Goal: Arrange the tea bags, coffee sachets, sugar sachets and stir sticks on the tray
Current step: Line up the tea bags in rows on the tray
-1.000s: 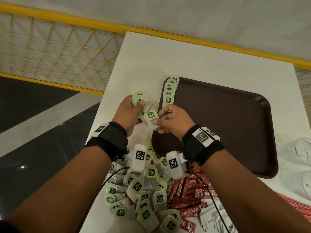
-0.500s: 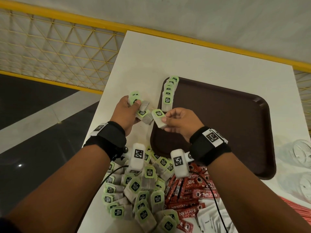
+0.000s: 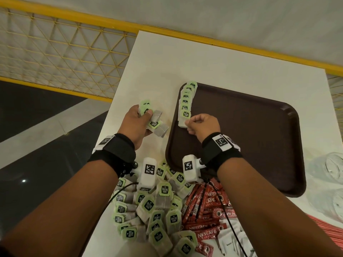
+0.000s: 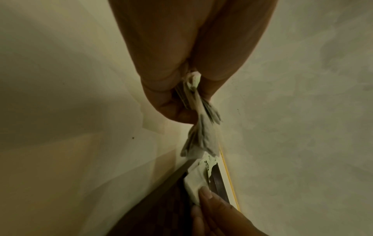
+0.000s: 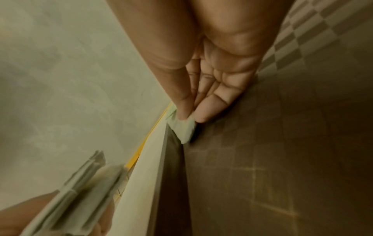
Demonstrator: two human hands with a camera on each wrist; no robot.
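White table point(image 3: 213, 67) butts against a yellow-framed wire mesh railing point(image 3: 61, 52), dark floor below on the left. Brown tray point(image 3: 250, 138) sits on the table's right half, mostly bare. Row of tea bags point(image 3: 186, 101) overlaps along the tray's left edge, green tags up, running from the far left corner toward the near side.

Loose pile of tea bags point(image 3: 157, 210) lies on the table at the near edge, between the forearms. Red Nescafe coffee sachets point(image 3: 207, 216) are heaped just right of that pile, touching it. White sugar sachets point(image 3: 232, 240) lie beside the coffee, nearer the camera. Red stir sticks point(image 3: 330, 230) partly in view at the far right edge. Clear glass jars point(image 3: 328, 167) lie right of the tray, blurred.

Left hand point(image 3: 135, 125) is off the tray, above the table to its left, fingers and thumb curled round a fanned bunch of tea bags point(image 3: 154, 121); same bunch in the left wrist view point(image 4: 201, 127).

Right hand point(image 3: 202, 127) is over the tray's left side, thumb and fingertips pinching one tea bag point(image 3: 182, 121) at the near end of the row, touching the tray floor per the right wrist view point(image 5: 184, 129).
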